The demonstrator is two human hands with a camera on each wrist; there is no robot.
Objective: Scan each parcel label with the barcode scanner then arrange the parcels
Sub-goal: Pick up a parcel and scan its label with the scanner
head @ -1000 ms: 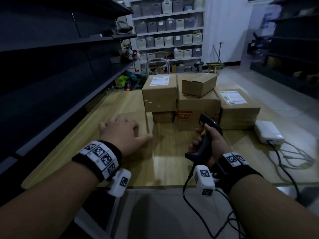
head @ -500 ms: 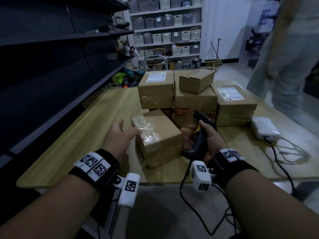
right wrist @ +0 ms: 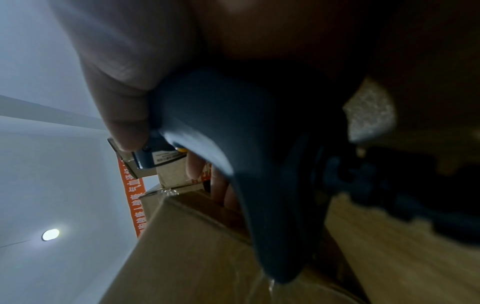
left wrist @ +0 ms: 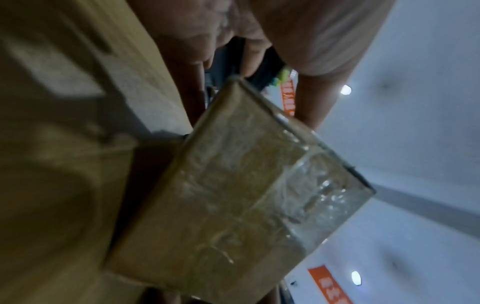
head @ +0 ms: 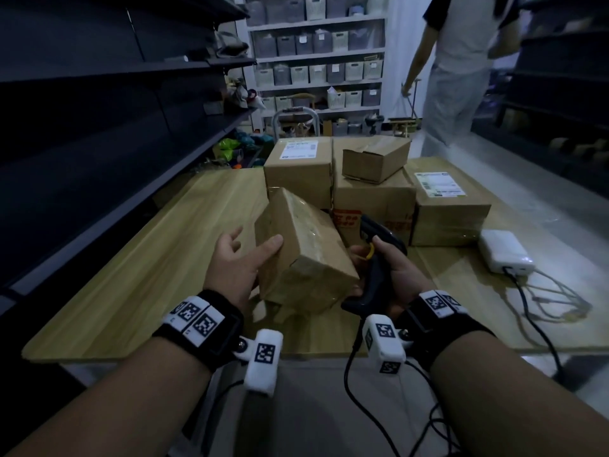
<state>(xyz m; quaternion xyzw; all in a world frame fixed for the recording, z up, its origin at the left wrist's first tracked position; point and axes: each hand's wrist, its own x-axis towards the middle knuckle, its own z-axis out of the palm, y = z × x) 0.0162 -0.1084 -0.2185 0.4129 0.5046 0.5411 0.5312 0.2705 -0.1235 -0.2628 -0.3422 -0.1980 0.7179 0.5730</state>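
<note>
A brown taped parcel (head: 304, 252) is tilted up off the wooden table (head: 131, 275), held between my two hands. No label shows on its visible faces. My left hand (head: 242, 258) presses its left side, thumb lying on the upper face, fingers straight and spread. The left wrist view shows the same parcel (left wrist: 246, 195) close up under glossy tape. My right hand (head: 385, 262) grips the black corded barcode scanner (head: 375, 278) by its handle, its fingers touching the parcel's right side. In the right wrist view the scanner (right wrist: 259, 164) fills the middle above the parcel (right wrist: 194, 246).
Behind stand stacked parcels: a labelled box (head: 298, 173), a big box (head: 372, 199) with a small box (head: 375, 159) on top, and a labelled box (head: 448, 209) at right. A white adapter (head: 506, 255) with cables lies right. Dark shelving (head: 99, 127) runs left. A person (head: 461, 61) stands beyond.
The parcel, lying on the table half a second ago, is now lifted and tipped between both hands. The person at the back right has moved further away.
</note>
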